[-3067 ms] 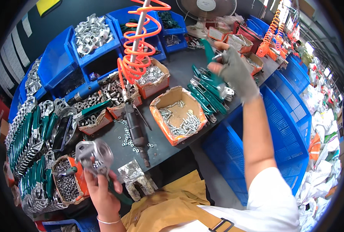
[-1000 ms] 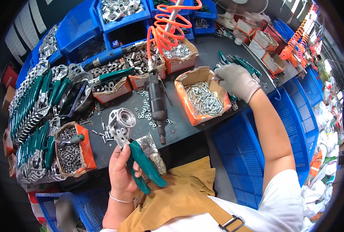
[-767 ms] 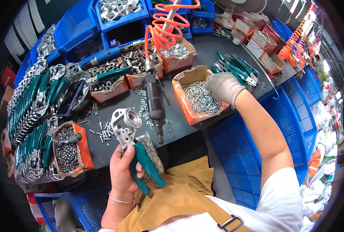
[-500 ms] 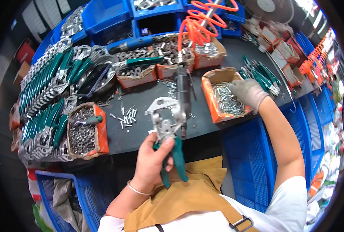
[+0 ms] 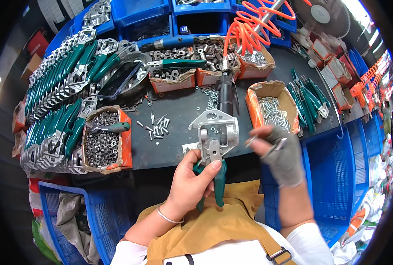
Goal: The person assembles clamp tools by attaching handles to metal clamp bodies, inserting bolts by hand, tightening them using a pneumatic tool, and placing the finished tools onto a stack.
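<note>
My left hand (image 5: 191,180) is closed around the green handles of a plier-like hand tool (image 5: 215,132), its silver metal head pointing away from me. To its right, my right hand (image 5: 285,159), in a grey glove with bare fingertips, is closed on small metal pins (image 5: 281,143). That hand is slightly blurred, so the number of pins is unclear. Just beyond it stands an orange cardboard box (image 5: 254,108) holding similar silver pins. A black air tool (image 5: 225,95) lies on the bench behind the tool's head.
Rows of green-handled tools (image 5: 59,119) fill the bench's left side, beside a box of nuts (image 5: 126,145). Loose pins (image 5: 159,127) lie mid-bench. An orange coiled hose (image 5: 245,33) runs to the air tool. More green-handled tools (image 5: 309,99) lie right, above blue crates (image 5: 331,176).
My right hand has come out of the pin box and moved left and nearer, carrying pins. My left hand still holds the tool. The whole view has shifted slightly.
</note>
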### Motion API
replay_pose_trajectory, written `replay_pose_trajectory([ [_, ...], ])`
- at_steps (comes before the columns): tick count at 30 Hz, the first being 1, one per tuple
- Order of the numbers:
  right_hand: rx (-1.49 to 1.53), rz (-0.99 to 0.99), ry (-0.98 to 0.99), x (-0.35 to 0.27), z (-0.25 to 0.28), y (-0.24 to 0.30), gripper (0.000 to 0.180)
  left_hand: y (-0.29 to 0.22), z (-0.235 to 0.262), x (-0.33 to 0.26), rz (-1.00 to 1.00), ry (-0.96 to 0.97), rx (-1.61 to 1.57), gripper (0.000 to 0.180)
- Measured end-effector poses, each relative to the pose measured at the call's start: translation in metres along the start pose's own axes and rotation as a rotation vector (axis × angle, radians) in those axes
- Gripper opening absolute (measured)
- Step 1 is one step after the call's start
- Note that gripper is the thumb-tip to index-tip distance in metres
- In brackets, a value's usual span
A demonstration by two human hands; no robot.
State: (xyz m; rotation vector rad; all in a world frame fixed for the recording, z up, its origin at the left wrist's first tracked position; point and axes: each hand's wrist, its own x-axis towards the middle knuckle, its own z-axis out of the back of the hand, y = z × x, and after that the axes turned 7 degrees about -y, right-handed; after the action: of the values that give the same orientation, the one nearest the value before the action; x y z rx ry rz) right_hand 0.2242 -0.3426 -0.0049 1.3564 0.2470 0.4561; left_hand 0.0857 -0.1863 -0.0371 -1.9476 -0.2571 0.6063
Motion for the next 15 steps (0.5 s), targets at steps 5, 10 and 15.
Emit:
replay_pose_trajectory([
  [5,0.721,-0.483,0.070,-0.015,-0.049,-0.029,0.022,-0.004,-0.007,0.001,0.030,0.069,0.002,0.035],
  [10,0.512,-0.300,0.124,-0.019,-0.056,-0.034,0.031,-0.003,-0.006,-0.004,0.056,0.066,-0.044,0.033],
  [15,0.518,-0.326,0.088,-0.023,-0.054,-0.032,0.035,-0.001,-0.001,-0.005,0.041,0.132,-0.023,0.029],
])
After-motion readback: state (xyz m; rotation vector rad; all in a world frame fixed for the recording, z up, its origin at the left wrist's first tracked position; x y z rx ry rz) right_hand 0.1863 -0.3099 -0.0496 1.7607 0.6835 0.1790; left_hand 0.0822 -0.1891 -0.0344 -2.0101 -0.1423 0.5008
